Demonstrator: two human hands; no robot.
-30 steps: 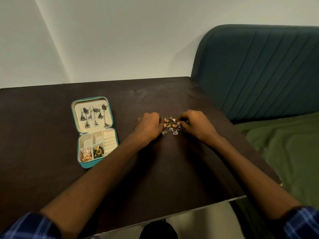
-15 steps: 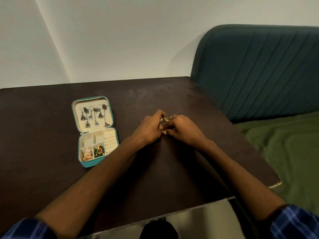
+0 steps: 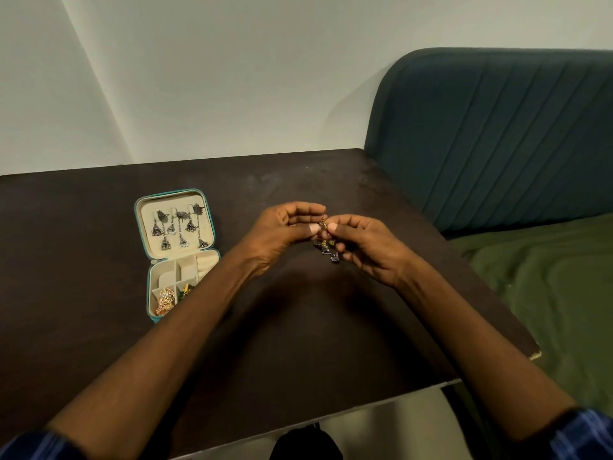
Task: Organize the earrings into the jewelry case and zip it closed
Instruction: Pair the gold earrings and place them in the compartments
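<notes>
A teal jewelry case (image 3: 150,295) lies open on the dark table (image 3: 83,244), left of my hands. Several silver drop earrings hang in its lid (image 3: 179,227); gold and green earrings (image 3: 167,298) sit in its front compartments. My left hand (image 3: 282,229) and my right hand (image 3: 368,244) meet above the table's middle. Together they pinch a small gold earring (image 3: 323,224) between fingertips. A few loose earrings (image 3: 328,250), gold and dark silver, lie just below, partly hidden by my right fingers.
A dark blue padded headboard (image 3: 497,137) and a green bedspread (image 3: 547,287) border the table on the right. The table's right edge runs close to my right forearm. A pale wall stands behind the table.
Both hands have lifted off the pile of loose earrings and now hold one gold earring up between them. The case has not moved.
</notes>
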